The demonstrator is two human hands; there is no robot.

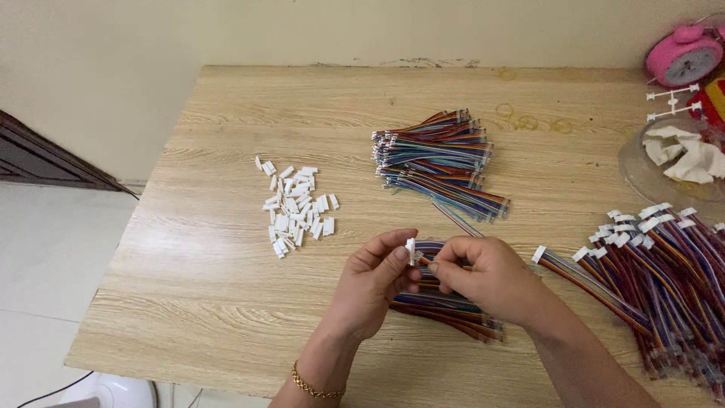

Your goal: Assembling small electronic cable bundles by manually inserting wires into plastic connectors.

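My left hand [374,283] pinches a small white plastic connector [411,251] between thumb and fingers. My right hand [483,276] holds the end of a multicoloured ribbon wire [429,247] right against that connector. Under both hands lies a small bundle of coloured wires [445,310] on the wooden table [226,302]. A loose pile of white connectors [296,205] lies to the left. A larger stack of coloured wire strips [442,162] sits beyond my hands.
At the right lies a heap of wires with white connectors fitted [657,272]. Behind it stand a clear bowl with crumpled white paper [680,155] and a pink alarm clock [685,57]. Rubber bands [525,119] lie near the far edge. A white round object [113,391] sits on the floor.
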